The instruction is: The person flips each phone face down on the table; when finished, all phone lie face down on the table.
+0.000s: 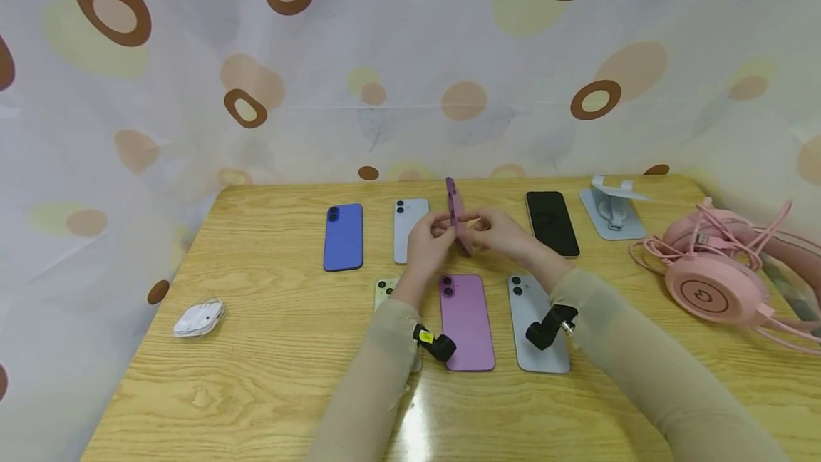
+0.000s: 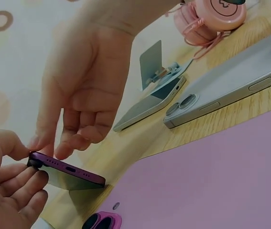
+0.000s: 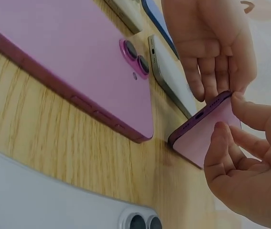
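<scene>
A pink smartphone with a darker purple edge [image 1: 454, 209] stands tilted on its side above the back middle of the table. My left hand [image 1: 428, 242] pinches one corner between thumb and fingers. From the other side, my right hand [image 1: 500, 234] holds it too, its thumb [image 3: 250, 112] at the upper corner. In the right wrist view, the purple edge with its port [image 3: 200, 116] faces the camera. Closest in front lies another pink smartphone [image 1: 467, 326], back up. A white smartphone [image 1: 404, 230] lies beside my left hand, partly covered by it.
A blue phone [image 1: 343, 239] lies left, a black-screened phone [image 1: 553, 223] right. A pale phone [image 1: 545, 355] and a yellow-green phone [image 1: 383, 291] lie under my forearms. Farther right are a folding stand [image 1: 614, 212] and pink headphones [image 1: 712, 291]; wrapped white earphones [image 1: 199, 318] sit left.
</scene>
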`<action>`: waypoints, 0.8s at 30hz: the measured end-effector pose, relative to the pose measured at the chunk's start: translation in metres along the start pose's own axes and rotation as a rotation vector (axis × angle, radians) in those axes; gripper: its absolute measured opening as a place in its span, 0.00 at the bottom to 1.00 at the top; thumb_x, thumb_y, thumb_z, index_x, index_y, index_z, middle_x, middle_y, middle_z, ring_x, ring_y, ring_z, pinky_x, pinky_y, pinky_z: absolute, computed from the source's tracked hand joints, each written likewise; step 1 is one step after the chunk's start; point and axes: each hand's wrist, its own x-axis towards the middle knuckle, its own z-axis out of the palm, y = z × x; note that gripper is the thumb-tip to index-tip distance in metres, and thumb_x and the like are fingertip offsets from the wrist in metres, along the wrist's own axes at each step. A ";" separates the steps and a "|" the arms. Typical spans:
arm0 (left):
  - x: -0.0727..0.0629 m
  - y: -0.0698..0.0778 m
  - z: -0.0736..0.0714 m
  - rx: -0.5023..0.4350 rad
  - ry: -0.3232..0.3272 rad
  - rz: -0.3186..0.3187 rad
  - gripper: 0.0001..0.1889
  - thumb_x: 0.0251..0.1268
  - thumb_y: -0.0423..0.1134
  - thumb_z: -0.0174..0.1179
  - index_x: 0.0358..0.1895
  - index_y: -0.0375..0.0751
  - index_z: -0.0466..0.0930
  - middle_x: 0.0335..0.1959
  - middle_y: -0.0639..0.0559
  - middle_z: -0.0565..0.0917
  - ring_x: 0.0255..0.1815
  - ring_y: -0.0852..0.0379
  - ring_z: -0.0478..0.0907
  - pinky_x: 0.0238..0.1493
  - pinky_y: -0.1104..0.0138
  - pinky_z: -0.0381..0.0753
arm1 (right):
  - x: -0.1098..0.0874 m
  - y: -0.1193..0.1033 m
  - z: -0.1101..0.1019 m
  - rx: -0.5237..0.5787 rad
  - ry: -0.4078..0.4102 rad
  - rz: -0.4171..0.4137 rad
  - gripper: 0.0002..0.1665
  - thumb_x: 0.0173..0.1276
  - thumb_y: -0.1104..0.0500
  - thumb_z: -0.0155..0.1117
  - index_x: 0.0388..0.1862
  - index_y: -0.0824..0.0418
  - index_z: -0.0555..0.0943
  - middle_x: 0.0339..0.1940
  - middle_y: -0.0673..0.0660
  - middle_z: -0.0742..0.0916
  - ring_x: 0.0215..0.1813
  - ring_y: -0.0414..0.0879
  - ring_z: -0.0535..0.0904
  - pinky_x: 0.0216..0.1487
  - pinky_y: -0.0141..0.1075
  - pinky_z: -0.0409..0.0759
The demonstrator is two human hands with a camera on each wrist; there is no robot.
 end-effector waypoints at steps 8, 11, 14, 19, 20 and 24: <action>-0.001 -0.003 -0.001 -0.045 0.008 -0.036 0.18 0.62 0.34 0.61 0.55 0.36 0.77 0.41 0.49 0.81 0.43 0.56 0.77 0.45 0.69 0.78 | 0.000 0.013 -0.005 -0.182 -0.026 0.073 0.27 0.69 0.54 0.61 0.62 0.68 0.72 0.45 0.63 0.80 0.45 0.51 0.73 0.42 0.36 0.73; -0.001 -0.004 -0.001 -0.041 0.016 -0.046 0.18 0.62 0.35 0.61 0.55 0.37 0.77 0.41 0.49 0.80 0.43 0.56 0.77 0.45 0.69 0.78 | 0.000 0.018 -0.006 -0.235 -0.026 0.096 0.29 0.67 0.53 0.63 0.60 0.69 0.72 0.41 0.61 0.78 0.42 0.51 0.73 0.39 0.36 0.72; -0.001 -0.005 -0.002 -0.041 0.026 -0.056 0.18 0.62 0.35 0.61 0.55 0.37 0.77 0.41 0.50 0.80 0.43 0.57 0.77 0.44 0.69 0.78 | 0.001 0.022 -0.005 -0.234 -0.034 0.103 0.29 0.67 0.53 0.63 0.59 0.71 0.71 0.35 0.59 0.78 0.35 0.48 0.74 0.34 0.35 0.75; -0.004 -0.004 -0.004 -0.036 0.042 -0.075 0.18 0.61 0.35 0.62 0.55 0.36 0.77 0.41 0.48 0.80 0.42 0.55 0.77 0.43 0.69 0.79 | 0.003 0.024 -0.003 -0.243 -0.017 0.127 0.27 0.68 0.53 0.62 0.58 0.70 0.71 0.33 0.58 0.80 0.31 0.46 0.76 0.31 0.34 0.77; -0.004 -0.005 -0.004 -0.033 0.045 -0.079 0.18 0.61 0.34 0.61 0.54 0.35 0.77 0.41 0.48 0.80 0.42 0.55 0.77 0.44 0.69 0.79 | 0.004 0.024 -0.003 -0.253 -0.011 0.132 0.27 0.68 0.53 0.62 0.58 0.70 0.72 0.33 0.58 0.81 0.30 0.46 0.76 0.31 0.34 0.76; -0.004 -0.005 -0.004 -0.015 0.054 -0.083 0.18 0.60 0.32 0.61 0.55 0.33 0.77 0.41 0.46 0.80 0.42 0.54 0.77 0.44 0.68 0.79 | 0.006 0.022 -0.001 -0.278 0.009 0.144 0.26 0.67 0.53 0.63 0.56 0.69 0.73 0.32 0.58 0.81 0.30 0.46 0.76 0.30 0.33 0.75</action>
